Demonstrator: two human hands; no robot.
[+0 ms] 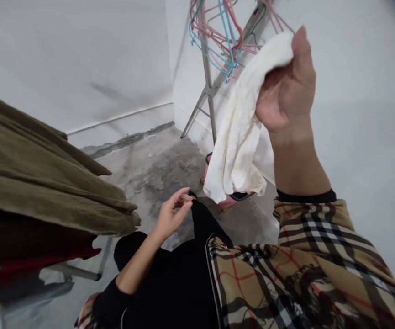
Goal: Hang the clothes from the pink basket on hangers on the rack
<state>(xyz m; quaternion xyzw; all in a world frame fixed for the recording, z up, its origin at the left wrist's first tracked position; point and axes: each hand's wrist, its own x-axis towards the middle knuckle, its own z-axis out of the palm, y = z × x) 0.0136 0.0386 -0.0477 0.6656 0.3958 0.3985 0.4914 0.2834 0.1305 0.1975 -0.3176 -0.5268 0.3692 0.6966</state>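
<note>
Above a pink basket (226, 202), the right grip (286, 87) pinches a white cloth (238, 132) between thumb and fingers, its limp length hanging free. Soft and light, the cloth is best taken by its gathered upper edge. The left grip (171, 214) curls loosely at the edge of a black garment (197, 219); whether it pinches cannot be told. An olive garment (46, 173) hangs at left, and coloured wire hangers (218, 41) crowd a metal rack (208, 91) behind.
</note>
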